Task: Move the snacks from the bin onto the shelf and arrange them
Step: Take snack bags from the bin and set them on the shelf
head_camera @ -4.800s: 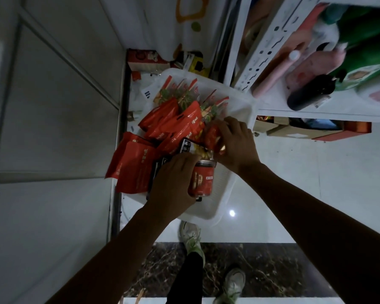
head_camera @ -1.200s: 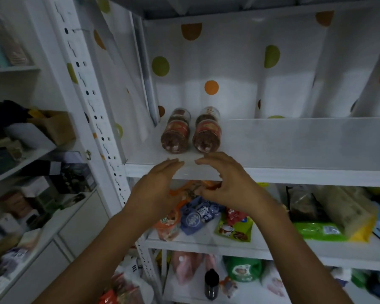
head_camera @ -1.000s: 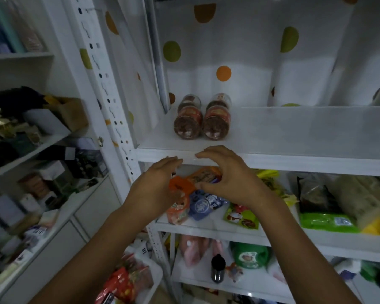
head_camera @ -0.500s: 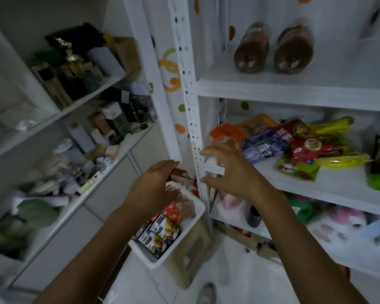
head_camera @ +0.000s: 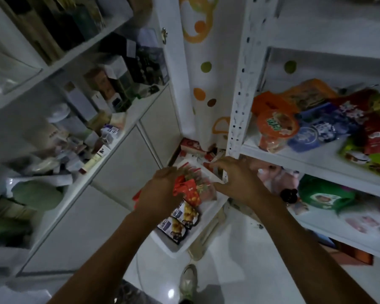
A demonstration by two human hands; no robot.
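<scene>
Head view gives me the bin (head_camera: 208, 218), white, sitting low on a stool (head_camera: 208, 235) on the floor (head_camera: 239, 260) beside the shelf post (head_camera: 239, 84). Snacks (head_camera: 191, 191) fill it: red packets at the far end, and nearer me a row of dark packs (head_camera: 180, 218) with yellow pieces pictured and a blue-white label. I can't read the writing on any of them; the frame is dim and blurred.

My left hand (head_camera: 160, 194) hangs over the bin's left side, fingers loosely curled and spread, its fingertips close to the red packets. I can't tell whether they touch. My right hand (head_camera: 239, 183) is over the bin's far right corner, fingers splayed wide, holding nothing. Both grips are empty.

To the right, the shelf (head_camera: 294, 159) carries a heap of bags: an orange round-faced one (head_camera: 276, 126) with green lettering I can't make out, blue ones (head_camera: 316, 132) just beside it, red (head_camera: 377, 137) and green-yellow ones further right. Below that shelf sit a green bag (head_camera: 325, 194), pink packs (head_camera: 279, 178) and a dark bottle cap (head_camera: 290, 195).

On the left, the worktop (head_camera: 110, 148) and the shelves over it are crowded with small boxes and jars. A shoe (head_camera: 188, 281) shows on the floor at the bottom of the frame.
</scene>
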